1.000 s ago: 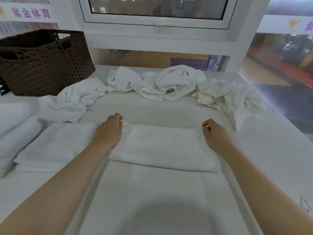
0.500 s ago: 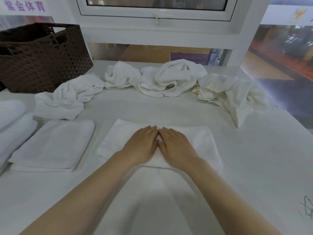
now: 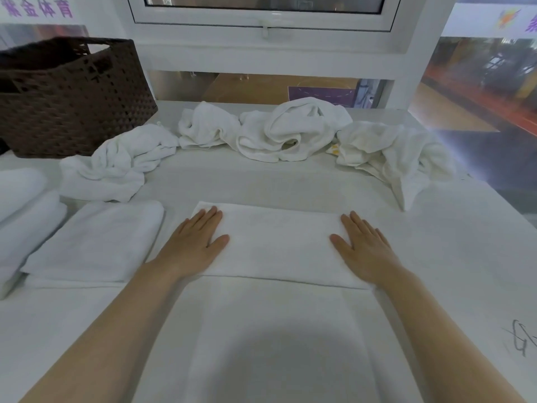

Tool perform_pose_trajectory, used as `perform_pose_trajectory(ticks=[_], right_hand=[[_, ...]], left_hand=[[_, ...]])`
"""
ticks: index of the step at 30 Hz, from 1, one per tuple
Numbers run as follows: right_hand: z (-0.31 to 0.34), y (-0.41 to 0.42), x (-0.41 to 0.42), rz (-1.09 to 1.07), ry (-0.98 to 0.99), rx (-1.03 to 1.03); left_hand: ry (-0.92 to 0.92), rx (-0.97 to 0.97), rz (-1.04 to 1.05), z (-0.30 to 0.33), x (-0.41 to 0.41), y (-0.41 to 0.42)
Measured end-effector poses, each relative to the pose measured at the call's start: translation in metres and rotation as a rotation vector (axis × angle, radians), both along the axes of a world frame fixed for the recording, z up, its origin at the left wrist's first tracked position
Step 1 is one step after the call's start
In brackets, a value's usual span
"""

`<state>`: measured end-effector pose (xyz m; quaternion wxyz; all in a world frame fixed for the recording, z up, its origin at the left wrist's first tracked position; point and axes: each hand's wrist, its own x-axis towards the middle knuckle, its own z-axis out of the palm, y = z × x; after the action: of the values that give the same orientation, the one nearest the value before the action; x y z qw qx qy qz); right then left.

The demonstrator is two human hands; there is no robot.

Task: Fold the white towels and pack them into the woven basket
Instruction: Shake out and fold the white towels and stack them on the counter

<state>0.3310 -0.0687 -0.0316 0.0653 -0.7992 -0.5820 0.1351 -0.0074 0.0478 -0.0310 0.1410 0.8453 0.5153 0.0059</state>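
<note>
A white towel (image 3: 279, 242) lies in front of me with its far part folded back over the near part. My left hand (image 3: 197, 242) presses flat on the left end of the fold, fingers straight. My right hand (image 3: 363, 245) presses flat on the right end. A folded white towel (image 3: 96, 239) lies to the left, with more folded towels (image 3: 26, 216) at the left edge. Several crumpled white towels (image 3: 293, 132) lie in a row at the back. The dark brown woven basket (image 3: 69, 106) stands at the back left.
The white table (image 3: 465, 257) ends at the right, where a floor shows beyond it. A white window frame (image 3: 267, 24) and wall stand behind the table. Pen scribbles (image 3: 523, 338) mark the table at the near right.
A second ago both hands held the far edge of the fold. They then met flat at the middle of the towel and have now slid apart to its two ends.
</note>
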Motion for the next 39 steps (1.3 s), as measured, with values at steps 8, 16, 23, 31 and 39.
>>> perform_pose_trajectory(ticks=[8,16,23,31,39], right_hand=[[0.012,-0.028,0.006,-0.301,0.189,0.4],[0.024,-0.057,-0.001,-0.347,0.111,0.025],[0.042,-0.046,-0.028,-0.454,0.314,0.34],[0.092,0.01,-0.123,-0.321,0.485,1.005],[0.044,0.017,-0.251,0.351,0.194,0.707]], left_hand=[[-0.344,-0.163,0.08,0.002,-0.015,-0.042],[-0.585,0.033,0.182,-0.018,-0.043,-0.063],[-0.583,0.043,0.162,-0.014,-0.04,-0.068],[-0.988,-0.179,0.313,-0.006,-0.048,-0.07],[-1.261,-0.334,0.405,0.004,-0.044,-0.069]])
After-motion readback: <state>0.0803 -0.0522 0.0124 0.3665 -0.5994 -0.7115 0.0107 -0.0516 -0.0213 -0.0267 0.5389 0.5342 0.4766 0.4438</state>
